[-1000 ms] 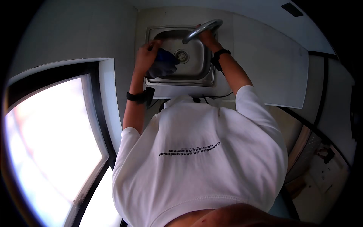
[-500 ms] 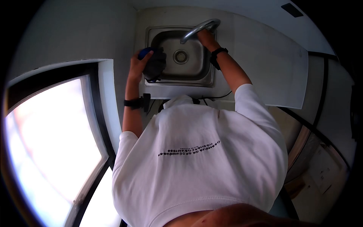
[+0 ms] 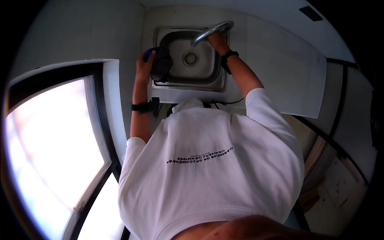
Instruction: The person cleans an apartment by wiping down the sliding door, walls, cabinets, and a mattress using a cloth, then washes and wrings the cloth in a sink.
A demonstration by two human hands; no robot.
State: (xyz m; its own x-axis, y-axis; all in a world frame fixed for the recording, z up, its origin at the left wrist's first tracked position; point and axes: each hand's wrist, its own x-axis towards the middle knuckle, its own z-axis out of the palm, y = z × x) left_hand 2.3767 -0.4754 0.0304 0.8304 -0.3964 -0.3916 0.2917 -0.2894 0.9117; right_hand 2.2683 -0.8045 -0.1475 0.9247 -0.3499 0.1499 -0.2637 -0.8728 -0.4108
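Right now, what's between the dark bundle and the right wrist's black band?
The sink, with its round drain, lies between the dark bundle and the black band, as the head view shows.

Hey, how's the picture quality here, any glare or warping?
In the head view, the window is blown out to white; the wide lens bows its frame and the corners go black; the dark bundle in the left hand loses its folds in shadow; the faucet carries soft highlights.
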